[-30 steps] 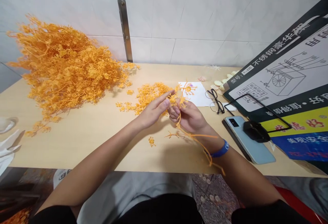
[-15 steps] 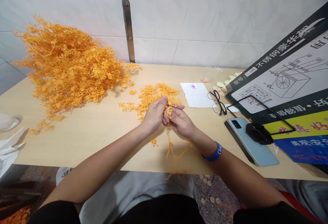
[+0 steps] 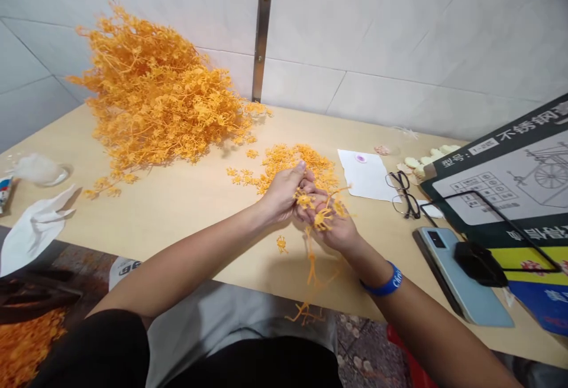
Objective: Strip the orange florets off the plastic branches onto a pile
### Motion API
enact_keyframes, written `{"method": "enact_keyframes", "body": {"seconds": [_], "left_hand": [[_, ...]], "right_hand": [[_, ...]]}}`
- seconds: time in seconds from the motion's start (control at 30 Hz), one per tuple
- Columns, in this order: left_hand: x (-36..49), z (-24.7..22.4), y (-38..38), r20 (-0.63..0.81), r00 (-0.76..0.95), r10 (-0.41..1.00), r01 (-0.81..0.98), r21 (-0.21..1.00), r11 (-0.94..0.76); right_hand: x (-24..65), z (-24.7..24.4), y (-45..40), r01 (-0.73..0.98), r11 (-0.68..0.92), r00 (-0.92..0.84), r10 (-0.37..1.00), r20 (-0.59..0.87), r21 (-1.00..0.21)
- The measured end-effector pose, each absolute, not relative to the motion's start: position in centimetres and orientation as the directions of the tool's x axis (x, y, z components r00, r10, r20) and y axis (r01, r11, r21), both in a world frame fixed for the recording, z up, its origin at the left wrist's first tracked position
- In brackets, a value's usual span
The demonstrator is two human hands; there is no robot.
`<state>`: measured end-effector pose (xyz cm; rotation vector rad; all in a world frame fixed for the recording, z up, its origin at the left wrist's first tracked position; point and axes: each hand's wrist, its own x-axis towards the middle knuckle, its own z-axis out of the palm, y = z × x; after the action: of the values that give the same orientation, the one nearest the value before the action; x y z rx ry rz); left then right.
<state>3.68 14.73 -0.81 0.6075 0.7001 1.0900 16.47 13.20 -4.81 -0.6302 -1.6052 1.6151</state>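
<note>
My left hand (image 3: 280,193) is closed with its thumb uppermost, gripping small orange plastic flower pieces (image 3: 304,200). Palm up beside it, my right hand (image 3: 342,232) curls its fingers around an orange plastic flower sprig (image 3: 322,219), and the two hands meet at the fingertips. Bare orange stems (image 3: 311,264) dangle below the hands, over the front edge of the table. Just behind my hands lies a low pile of loose orange flower heads (image 3: 284,160). One single flower head (image 3: 281,244) rests in front of my left hand. My fingers partly hide what they grip.
A large heap of orange sprigs (image 3: 155,98) stands at the back left. To the right are white paper (image 3: 366,178), eyeglasses (image 3: 403,194), a phone (image 3: 470,281), a black-framed stand (image 3: 481,264) and a printed carton (image 3: 510,169). White tissue (image 3: 38,231) hangs over the left edge.
The view has swung left, so things appear further right. My right hand has turned more palm up, and flower heads now stick out between the hands.
</note>
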Motion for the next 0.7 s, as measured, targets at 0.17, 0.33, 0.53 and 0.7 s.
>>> {"method": "enact_keyframes", "body": {"seconds": [0.17,0.33,0.53,0.7], "left_hand": [[2.9,-0.2,14.9,-0.115,0.331,0.937,-0.528,0.8,0.285],[3.1,-0.4,14.9,-0.012,0.381,0.924,-0.435,0.88,0.191],[3.7,-1.4,15.1,0.003,0.407,0.913,-0.344,0.927,0.15],[3.5,-0.7,14.8,0.024,0.335,0.942,-0.261,0.963,0.068]], "right_hand": [[16.3,-3.7,13.4,-0.456,0.069,-0.381,0.886,0.264,-0.887],[16.5,-3.4,13.8,-0.48,0.053,-0.306,0.925,0.224,-0.876],[16.3,-3.6,13.8,-0.437,0.15,-0.34,0.885,0.317,-0.887],[16.3,-3.7,13.4,-0.382,0.186,-0.403,0.848,0.344,-0.905]]}}
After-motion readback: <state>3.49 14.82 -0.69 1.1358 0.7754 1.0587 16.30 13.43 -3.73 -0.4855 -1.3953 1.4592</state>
